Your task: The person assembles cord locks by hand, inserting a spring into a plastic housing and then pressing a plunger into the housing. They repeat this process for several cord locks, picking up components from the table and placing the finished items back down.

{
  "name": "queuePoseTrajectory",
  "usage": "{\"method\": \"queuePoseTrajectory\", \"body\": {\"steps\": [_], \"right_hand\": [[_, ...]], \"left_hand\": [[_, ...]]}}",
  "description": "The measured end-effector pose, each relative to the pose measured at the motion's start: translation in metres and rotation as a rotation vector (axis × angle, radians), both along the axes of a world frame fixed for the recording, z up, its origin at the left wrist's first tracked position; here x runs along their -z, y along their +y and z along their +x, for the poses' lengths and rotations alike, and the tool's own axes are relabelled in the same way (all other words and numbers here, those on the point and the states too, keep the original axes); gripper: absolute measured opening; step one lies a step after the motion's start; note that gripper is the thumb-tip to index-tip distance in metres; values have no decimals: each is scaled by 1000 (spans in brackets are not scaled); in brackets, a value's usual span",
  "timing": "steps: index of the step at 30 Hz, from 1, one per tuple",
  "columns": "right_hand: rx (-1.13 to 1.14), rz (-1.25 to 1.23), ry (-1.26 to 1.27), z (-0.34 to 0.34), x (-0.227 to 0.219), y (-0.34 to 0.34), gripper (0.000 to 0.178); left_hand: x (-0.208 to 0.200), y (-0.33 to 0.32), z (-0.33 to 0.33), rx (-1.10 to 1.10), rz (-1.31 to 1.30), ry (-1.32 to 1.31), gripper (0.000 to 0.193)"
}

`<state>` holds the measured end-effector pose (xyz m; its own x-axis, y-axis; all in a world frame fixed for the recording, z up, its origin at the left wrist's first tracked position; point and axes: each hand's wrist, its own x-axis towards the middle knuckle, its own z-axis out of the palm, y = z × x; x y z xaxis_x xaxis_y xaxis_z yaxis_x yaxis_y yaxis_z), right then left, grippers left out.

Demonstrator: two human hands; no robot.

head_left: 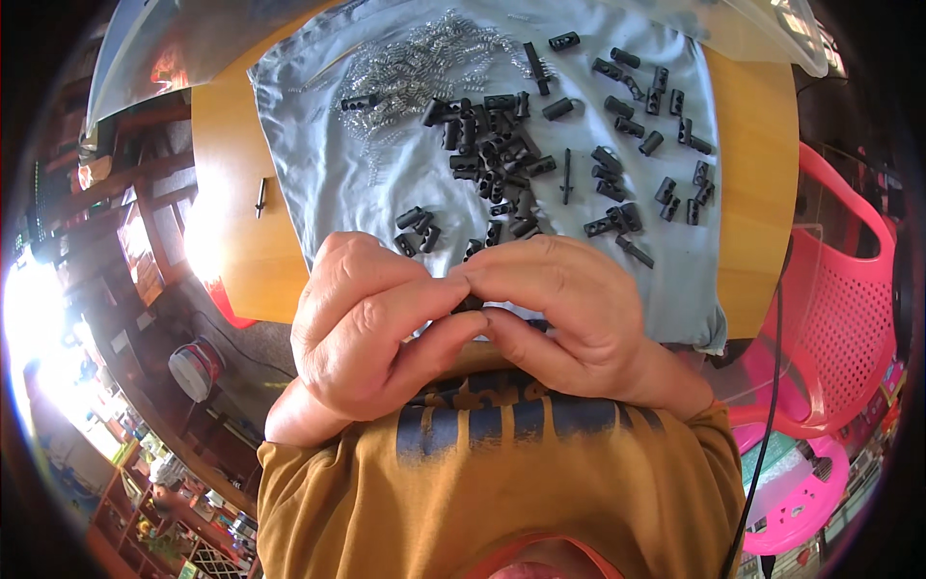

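My left hand (362, 333) and my right hand (574, 318) meet at the near edge of the cloth, both closed in a pinch. Between their fingertips is a small black plastic part (470, 304); the fingers hide most of it, so its exact shape is unclear. Just beyond my hands lies a pile of black cord-lock pieces (497, 145), short tubes with round holes. Farther left spreads a heap of small silver coil springs (415, 72). A thin black pin-like piece (566, 177) lies right of the pile.
A pale blue cloth (318, 135) covers much of the wooden table (227, 232). More black pieces (617, 164) lie scattered at the right. Clear plastic containers (145, 58) stand at the back corners. A pink chair (849, 309) and a black cable (772, 405) are at my right.
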<state>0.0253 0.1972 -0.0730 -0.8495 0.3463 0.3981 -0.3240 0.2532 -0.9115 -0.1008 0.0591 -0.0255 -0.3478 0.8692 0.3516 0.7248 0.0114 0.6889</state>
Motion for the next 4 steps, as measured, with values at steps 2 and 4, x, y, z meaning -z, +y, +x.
{"method": "queuePoseTrajectory", "body": {"steps": [2, 4], "right_hand": [[4, -10, 1, 2, 0, 0, 26], [11, -33, 1, 2, -3, 0, 28]], "left_hand": [[0, 1, 0, 15, -5, 18, 30], [4, -1, -4, 54, 57, -52, 33]]}}
